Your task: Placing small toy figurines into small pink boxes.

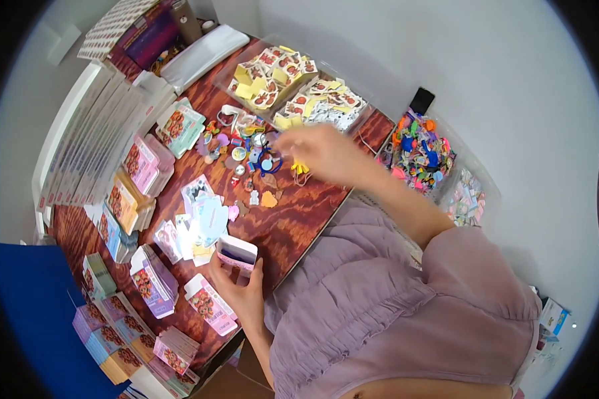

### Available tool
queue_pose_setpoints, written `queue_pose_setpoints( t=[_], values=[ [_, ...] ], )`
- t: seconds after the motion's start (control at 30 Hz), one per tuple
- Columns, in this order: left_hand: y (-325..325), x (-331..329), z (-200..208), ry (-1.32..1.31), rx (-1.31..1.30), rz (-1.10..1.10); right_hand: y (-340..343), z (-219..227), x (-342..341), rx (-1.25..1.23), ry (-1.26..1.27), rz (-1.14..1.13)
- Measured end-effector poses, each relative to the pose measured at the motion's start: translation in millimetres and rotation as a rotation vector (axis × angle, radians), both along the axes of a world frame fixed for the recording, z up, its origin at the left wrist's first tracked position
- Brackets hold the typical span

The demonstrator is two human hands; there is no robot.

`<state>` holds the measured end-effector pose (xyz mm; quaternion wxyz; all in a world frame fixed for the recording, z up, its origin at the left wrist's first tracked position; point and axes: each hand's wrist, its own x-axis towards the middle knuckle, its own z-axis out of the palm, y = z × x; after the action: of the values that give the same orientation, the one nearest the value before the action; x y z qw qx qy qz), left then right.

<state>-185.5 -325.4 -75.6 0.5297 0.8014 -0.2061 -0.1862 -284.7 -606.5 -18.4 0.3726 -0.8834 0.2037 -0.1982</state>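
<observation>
My left hand point(241, 292) is wrapped round a small pink carton point(236, 256), its white-lined mouth open at the top and something dark inside. Over the pile of small trinkets point(243, 159) hovers my right hand point(316, 151), fingers bent together in a pinch. Slight blur hides what they hold, if anything. Just below that hand lies a yellow tasselled trinket point(300, 167). Loose cards point(209, 219) in pale colours are heaped behind the carton. Between them and the trinkets sits an orange scalloped piece point(269, 199).
Clear bins of stickers and yellow paper slips point(266, 76) stand at the back. On the right are bags of colourful small toys point(422, 156) and a black phone point(422, 100). Flattened cartons point(153, 282) and stacked boxes point(110, 326) line the left, beside a row of white panels point(93, 133).
</observation>
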Motion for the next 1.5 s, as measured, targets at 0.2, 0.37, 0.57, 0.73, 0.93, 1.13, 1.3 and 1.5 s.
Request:
queue_pose_setpoints(
  t=[0.2, 0.37, 0.57, 0.73, 0.93, 1.13, 1.3, 1.5],
  values=[
    [-10, -4, 2, 0.018, -0.001, -0.092, -125, -52, -16, -0.462, 0.277, -0.452],
    [-11, -3, 4, -0.08, 0.02, -0.115, -137, -67, -9, -0.455, 0.377, -0.442],
    [-3, -3, 4, -0.121, 0.039, -0.112, -144, -75, -27, -0.19, 0.003, -0.439],
    [-2, -5, 8, -0.074, 0.024, -0.055, -135, -74, -33, 0.375, -0.18, -0.55],
    [6, -11, 12, 0.05, 0.027, 0.0, -142, -55, -48, 0.372, -0.066, -0.402],
    [4, -14, 10, 0.075, 0.031, -0.001, -118, -49, -52, -0.571, 0.324, -0.245],
    [-2, -14, 16, 0.078, 0.074, -0.035, -93, -44, -42, -0.489, 0.447, -0.216],
    [-1, -13, 15, 0.093, 0.063, -0.037, -92, -51, -38, -0.326, 0.284, -0.38]
  ],
)
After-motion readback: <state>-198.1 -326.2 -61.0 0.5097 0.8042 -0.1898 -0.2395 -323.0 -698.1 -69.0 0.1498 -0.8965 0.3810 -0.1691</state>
